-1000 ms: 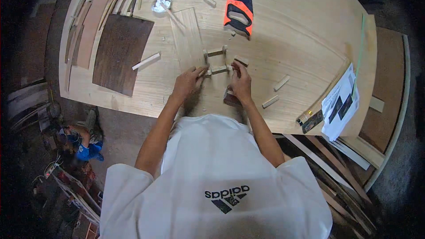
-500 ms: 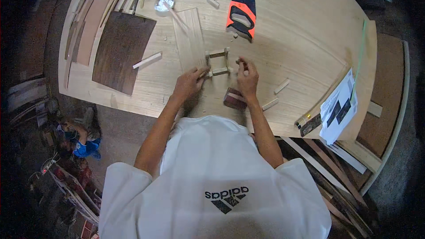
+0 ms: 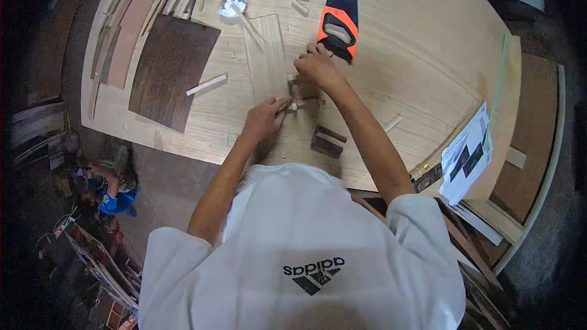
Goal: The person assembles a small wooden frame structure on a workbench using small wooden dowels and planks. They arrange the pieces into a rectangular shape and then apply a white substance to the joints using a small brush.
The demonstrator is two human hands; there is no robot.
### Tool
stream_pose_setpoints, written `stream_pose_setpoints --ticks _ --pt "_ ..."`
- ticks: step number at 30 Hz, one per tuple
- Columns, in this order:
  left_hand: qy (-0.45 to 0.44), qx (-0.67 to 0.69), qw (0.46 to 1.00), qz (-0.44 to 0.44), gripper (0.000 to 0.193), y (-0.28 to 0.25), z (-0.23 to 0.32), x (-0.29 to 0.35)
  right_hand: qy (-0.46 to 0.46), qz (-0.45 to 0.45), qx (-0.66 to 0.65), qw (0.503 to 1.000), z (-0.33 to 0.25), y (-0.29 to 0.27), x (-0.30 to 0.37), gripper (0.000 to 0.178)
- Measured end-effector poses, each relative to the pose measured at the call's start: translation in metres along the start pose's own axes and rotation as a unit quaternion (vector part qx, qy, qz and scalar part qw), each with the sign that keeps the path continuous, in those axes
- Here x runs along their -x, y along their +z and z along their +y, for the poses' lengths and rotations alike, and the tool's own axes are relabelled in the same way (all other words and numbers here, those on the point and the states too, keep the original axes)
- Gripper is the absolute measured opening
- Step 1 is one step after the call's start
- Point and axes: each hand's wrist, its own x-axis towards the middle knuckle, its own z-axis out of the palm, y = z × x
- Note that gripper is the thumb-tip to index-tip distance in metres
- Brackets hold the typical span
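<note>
My left hand [image 3: 264, 119] is closed at the near-left corner of a small square wooden frame [image 3: 298, 105], its thumb and fingertips pinching the end of a strip. My right hand [image 3: 319, 66] reaches over the frame's far side, hiding much of it. Its fingers are bent together just left of the handle of an orange-and-black handsaw [image 3: 336, 30]; whatever they hold is too small to name. A dark red-brown block with a pale stripe [image 3: 329, 141] lies on the table nearer me, below the frame.
Left of the frame lies a pale board [image 3: 266, 55] with a stick leaning from a bowl of white paste [image 3: 233, 5]. Farther left are a dark wood panel [image 3: 174, 73] and several strips. Printed sheets [image 3: 468, 156] lie at the right edge. A person in blue [image 3: 119, 200] is at lower left.
My right hand has moved forward and slightly left, from beside the frame to the saw handle. My left hand stays at the frame's corner.
</note>
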Motion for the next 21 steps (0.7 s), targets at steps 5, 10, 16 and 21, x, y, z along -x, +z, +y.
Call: stream_pose_setpoints --ticks 5,10,16,21 --pt "0.001 0.003 1.0 -0.006 0.043 0.001 -0.005 0.0 -0.001 -0.073 0.028 0.997 0.002 0.0 -0.013 0.014" --pt "-0.002 -0.011 1.0 -0.018 0.045 -0.001 -0.003 -0.001 -0.01 -0.066 -0.016 0.998 0.006 -0.008 -0.008 0.014" --pt "0.001 -0.016 1.0 -0.008 0.043 0.005 -0.009 -0.002 0.011 -0.05 -0.019 0.999 0.003 -0.005 -0.006 0.013" --pt "0.004 -0.017 1.0 -0.013 0.042 -0.003 0.002 -0.001 0.0 -0.056 -0.04 0.998 0.006 0.002 -0.001 0.015"
